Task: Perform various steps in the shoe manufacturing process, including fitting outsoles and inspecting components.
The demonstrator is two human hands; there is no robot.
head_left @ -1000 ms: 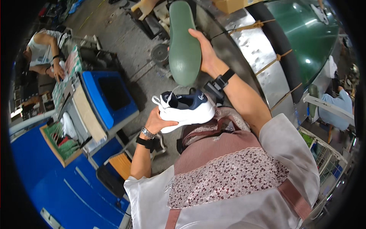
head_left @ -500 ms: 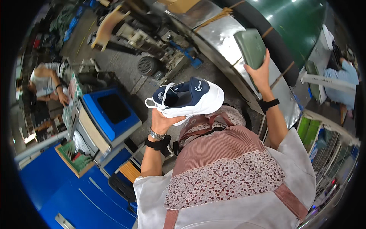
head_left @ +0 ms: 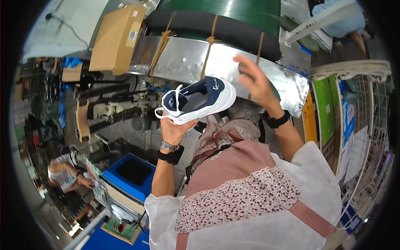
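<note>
A worker in a pink floral apron [head_left: 239, 200] is cradling a white-and-navy sneaker [head_left: 204, 111] in the left hand [head_left: 173, 131], above the lap and in front of a green conveyor belt [head_left: 233, 10]. The hand is gripping from beneath at the tongue end, thumb lying along the near side, and the shoe is tilting so that its open collar is facing up and its heel is pointing right. The right hand [head_left: 256, 85] is hovering, blurred, by the belt's sheet-metal edging [head_left: 227, 62]; its fingers are looking spread, with a smooth green piece [head_left: 275, 92] showing partly behind them, though whether they are gripping it, one cannot tell.

The sneaker is likely weighing little. Its thick white sole is probably giving slightly while holding its shape, offering the surest hold, with the firm-looking navy heel coming second. The collar and tongue are appearing softer, likely to fold under a pinch, and the white lace [head_left: 177, 98] is looping loosely, making a poor handle. Nothing about it is looking fragile or especially slippery, but the pale sides are probably marking easily under dirty fingers.
</note>
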